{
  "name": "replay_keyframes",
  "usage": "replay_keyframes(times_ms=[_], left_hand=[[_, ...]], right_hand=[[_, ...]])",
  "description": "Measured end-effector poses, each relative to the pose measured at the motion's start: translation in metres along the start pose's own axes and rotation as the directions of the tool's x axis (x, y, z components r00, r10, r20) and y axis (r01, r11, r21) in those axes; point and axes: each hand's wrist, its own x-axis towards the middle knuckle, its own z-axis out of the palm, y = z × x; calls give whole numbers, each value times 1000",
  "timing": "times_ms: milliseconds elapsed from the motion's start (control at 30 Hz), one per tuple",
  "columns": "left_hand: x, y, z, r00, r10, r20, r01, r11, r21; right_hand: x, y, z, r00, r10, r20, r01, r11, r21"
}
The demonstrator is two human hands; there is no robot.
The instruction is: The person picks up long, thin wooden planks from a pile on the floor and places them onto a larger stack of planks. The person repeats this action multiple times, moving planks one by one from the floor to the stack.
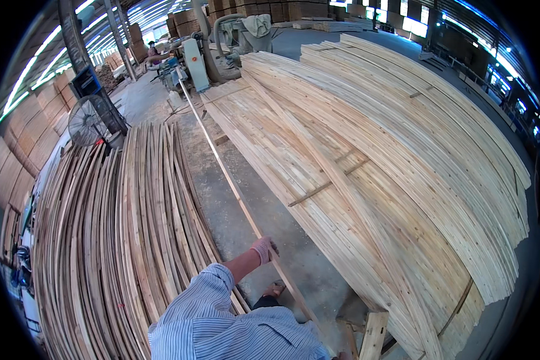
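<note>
My left hand (264, 249), in a pinkish knit glove, is closed round a long thin wooden strip (289, 284). The strip slants across the aisle from a machine (195, 63) at the far end down to the lower edge near my body. Only a sliver of my right hand (342, 356) shows at the bottom edge, close to the strip's near end; its fingers are hidden. My left arm, in a blue-and-white striped sleeve, reaches forward over the floor, and one foot (275, 289) shows below it.
Rows of rough wooden strips (90, 240) lie along the left. A wide stack of pale planks (366, 180) fills the right, with crosswise sticks on it. A fan (88, 121) stands by a post at far left. Sawdust covers part of the concrete floor (228, 204). Another person (152, 50) is far back.
</note>
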Motion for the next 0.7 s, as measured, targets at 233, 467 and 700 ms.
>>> replay_keyframes(times_ms=[233, 467, 700], left_hand=[[12, 20, -46, 916, 141, 377, -17, 949, -314], [-78, -135, -26, 895, -178, 408, 325, 888, -326], [-53, -65, -36, 976, -49, 213, 107, 957, -270]], right_hand=[[47, -103, -26, 913, -164, -373, 92, 975, -204], [68, -226, -58, 896, -343, -283, 345, 937, -44], [23, -102, -38, 777, -443, -448, 516, 856, 47]])
